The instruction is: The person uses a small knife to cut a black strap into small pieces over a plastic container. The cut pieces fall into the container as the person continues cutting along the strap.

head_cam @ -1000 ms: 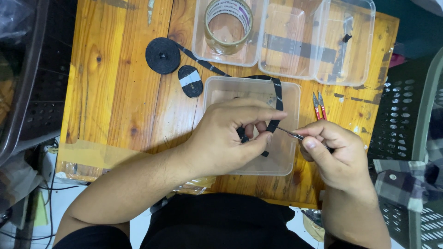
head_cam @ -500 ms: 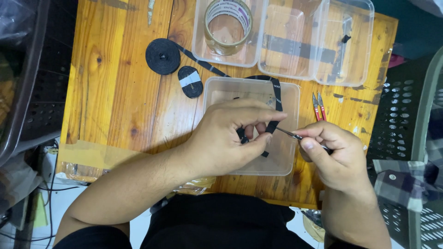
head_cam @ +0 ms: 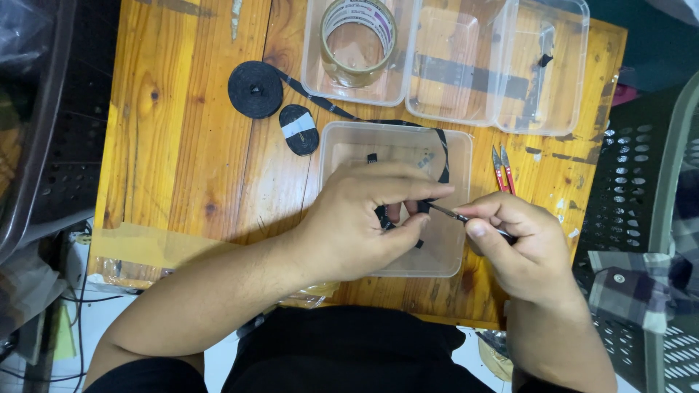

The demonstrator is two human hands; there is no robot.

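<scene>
Only one view: head cam is looking straight down, close in, at the wooden table (head_cam: pixel 182 145). Wearer's lap is showing at bottom edge.

Glossy wood table (head_cam: pixel 182 145); probably matt cloth strap (head_cam: pixel 320 102).

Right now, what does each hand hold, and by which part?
Left hand pinches the black ribbon strap near its end; right hand grips a thin metal tool by its rear.
</scene>
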